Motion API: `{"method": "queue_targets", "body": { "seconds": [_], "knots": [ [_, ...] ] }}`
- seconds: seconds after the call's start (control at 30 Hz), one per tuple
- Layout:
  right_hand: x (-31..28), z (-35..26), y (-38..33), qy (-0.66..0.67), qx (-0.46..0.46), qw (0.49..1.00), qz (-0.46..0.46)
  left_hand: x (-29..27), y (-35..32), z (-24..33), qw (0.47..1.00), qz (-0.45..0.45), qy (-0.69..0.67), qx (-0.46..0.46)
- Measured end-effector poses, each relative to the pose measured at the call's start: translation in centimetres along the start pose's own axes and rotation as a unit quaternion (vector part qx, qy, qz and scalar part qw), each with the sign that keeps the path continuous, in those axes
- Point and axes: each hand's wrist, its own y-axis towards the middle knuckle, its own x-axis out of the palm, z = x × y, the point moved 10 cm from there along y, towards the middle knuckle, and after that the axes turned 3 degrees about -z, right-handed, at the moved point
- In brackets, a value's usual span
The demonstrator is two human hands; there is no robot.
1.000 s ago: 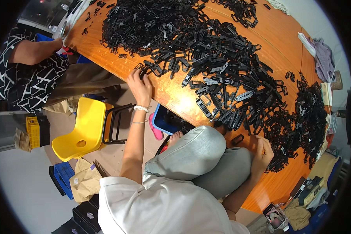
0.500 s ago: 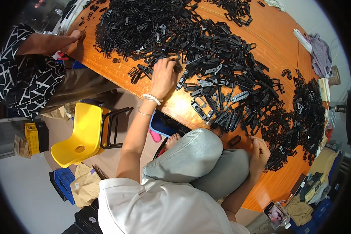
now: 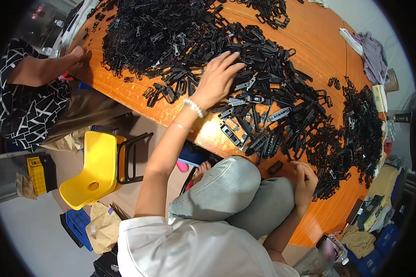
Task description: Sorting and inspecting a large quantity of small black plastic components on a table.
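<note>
Big heap of small black plastic clip-like pieces, spread over most of the orange wooden counter and lying right under and all around the left-hand fingers. Left hand stretched out flat on the heap, fingers fanned open, nothing pinched as far as visible. Right hand parked at the near counter edge, fingers loosely curled. Can't tell whether anything sits inside them. One loose black piece just beside those fingers, and a thinner scatter of pieces between the two hands.

Tips for working a tangle like this, just a best guess from the look of it:
- Rake lightly with the fingertips instead of pressing down with the whole palm. Looks like these bits hook into each other.
- Drag a few toward the thinner patch nearer the body, then pick single ones there.
- Lift slowly and shake off hangers-on before pulling clear.
- Mind the counter edge below the right fingers, easy to knock pieces onto the floor.

Further out: white bead bracelet on the left wrist, grey-trousered knees tucked up under the counter edge, another person's hand on the far left end of the heap, yellow plastic chair down on the floor left of the reaching arm.
</note>
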Motion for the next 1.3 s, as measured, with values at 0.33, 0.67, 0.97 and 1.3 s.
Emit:
{"method": "queue_targets", "body": {
  "seconds": [0.33,0.67,0.97,1.3],
  "knots": [
    [0.0,-0.2,0.1,0.015,0.017,1.000,-0.003,-0.5,-1.4,-5.8,0.990,0.002,0.111,-0.083],
    [0.3,0.1,0.2,0.045,0.027,0.999,-0.013,-3.3,-1.9,-5.6,0.982,0.155,0.058,-0.088],
    [0.7,-0.4,0.2,0.045,0.015,0.998,-0.042,3.0,-0.4,-0.2,0.983,-0.076,0.161,0.049],
    [0.9,0.4,0.3,0.075,0.041,0.995,-0.057,-2.7,-4.2,-8.4,0.981,0.073,0.065,-0.166]
  ]
}}
